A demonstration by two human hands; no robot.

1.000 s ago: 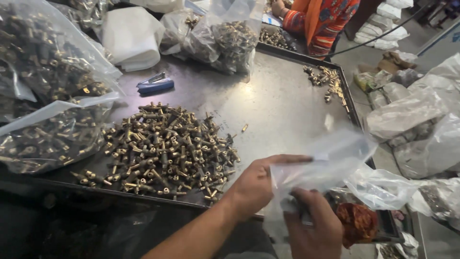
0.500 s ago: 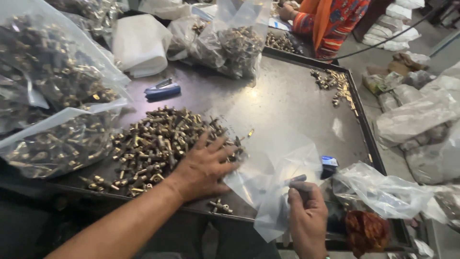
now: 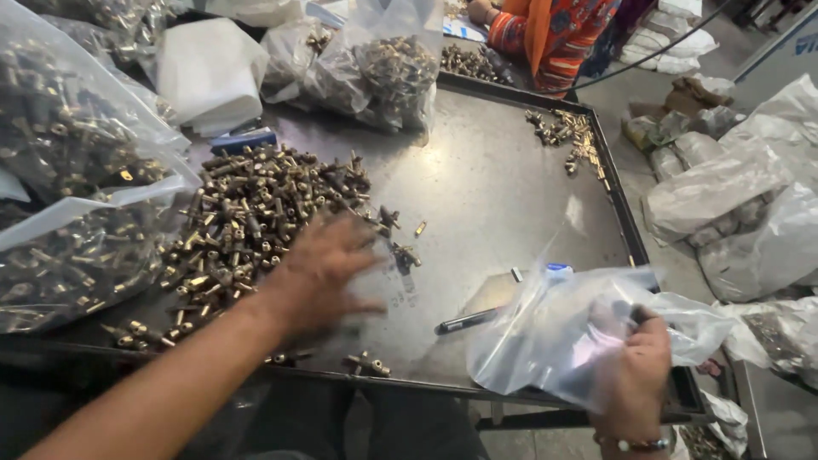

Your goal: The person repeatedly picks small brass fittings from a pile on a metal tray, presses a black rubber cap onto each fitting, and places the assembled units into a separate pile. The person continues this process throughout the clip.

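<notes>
Seemingly, left hand (image 3: 328, 273) rakes knobbly brass fittings (image 3: 256, 221); right hand (image 3: 635, 370) grips crinkled bag (image 3: 554, 328).

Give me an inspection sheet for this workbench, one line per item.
Surface: grey metal tray table, scuffed.
Job's things: heap of small brass fittings; clear plastic bag.
Clutter: filled clear bags of fittings; black pen; blue box; smaller brass pile.
Grippers: left hand blurred over the heap's edge; right hand grips the bag.
Cables: black cable at far right.
Surroundings: another person's orange sleeve; white sacks on the floor.
</notes>
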